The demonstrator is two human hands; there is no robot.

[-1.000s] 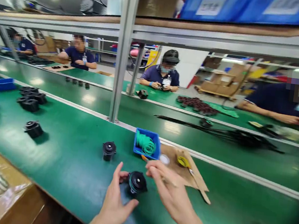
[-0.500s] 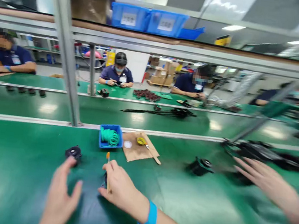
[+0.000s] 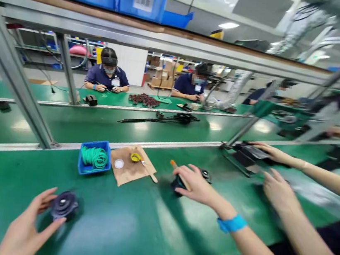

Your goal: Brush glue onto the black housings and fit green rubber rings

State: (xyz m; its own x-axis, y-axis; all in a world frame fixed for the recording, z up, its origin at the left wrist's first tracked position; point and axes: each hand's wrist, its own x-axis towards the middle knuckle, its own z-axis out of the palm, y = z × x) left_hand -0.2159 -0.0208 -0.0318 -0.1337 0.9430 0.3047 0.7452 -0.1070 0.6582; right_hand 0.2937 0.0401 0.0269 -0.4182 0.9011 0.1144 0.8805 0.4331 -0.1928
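My left hand (image 3: 31, 220) has its thumb and fingers around the sides of a round, dark, motor-like part (image 3: 65, 205) with a pale centre. In my right hand (image 3: 195, 185), with a blue band on the wrist, is a thin wooden-handled brush (image 3: 173, 164) with an orange tip. A black part (image 3: 177, 185) is under the same fingers, mostly covered by them. Just behind that hand another black part (image 3: 206, 175) with a round top stands on the green bench.
A blue bin (image 3: 92, 172) holds green rings. Beside it lies cardboard (image 3: 122, 175) with a yellow pot (image 3: 135, 157), a white disc and a second brush (image 3: 148, 170). At right, a co-worker's hands (image 3: 283, 192) are by black items (image 3: 247, 156). A metal post (image 3: 23, 74) rises at left.
The view has swung right. My left hand has closed round the dark part and brought it nearer. My right hand has moved right with the brush, close to the standing black part.
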